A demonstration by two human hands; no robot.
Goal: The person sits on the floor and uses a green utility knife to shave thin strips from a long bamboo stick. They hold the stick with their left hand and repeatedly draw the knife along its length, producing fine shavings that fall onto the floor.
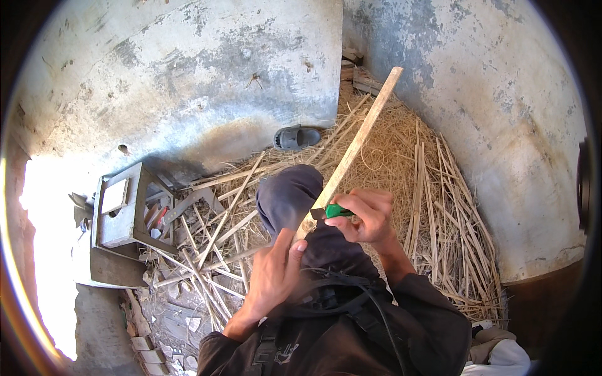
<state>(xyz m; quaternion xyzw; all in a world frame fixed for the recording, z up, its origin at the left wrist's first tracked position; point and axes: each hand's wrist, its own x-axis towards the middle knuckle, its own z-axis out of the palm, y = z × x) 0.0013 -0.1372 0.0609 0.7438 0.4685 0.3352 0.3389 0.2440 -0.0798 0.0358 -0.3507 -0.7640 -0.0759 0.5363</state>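
Note:
A long flat strip of bamboo [357, 139] slants up and away from my lap, its far end near the wall corner. My left hand [274, 274] is closed around its near end, thumb on top, beside a knobbly node. In my right hand [370, 216] is a small knife [335, 211] with a green handle and a short dark blade. The blade lies against the strip, a little beyond the node. Part of the handle is hidden under my fingers. My bent knee [290, 191] in dark trousers is just under the strip.
Shavings [392, 141] pile up ahead, with long thin strips [454, 232] along the right wall. More strips lie crossed on the left, near a wooden box [119, 207] and a saw [191, 203]. A grey slipper [296, 137] rests by the far wall. Pale fabric [501, 357] shows at lower right.

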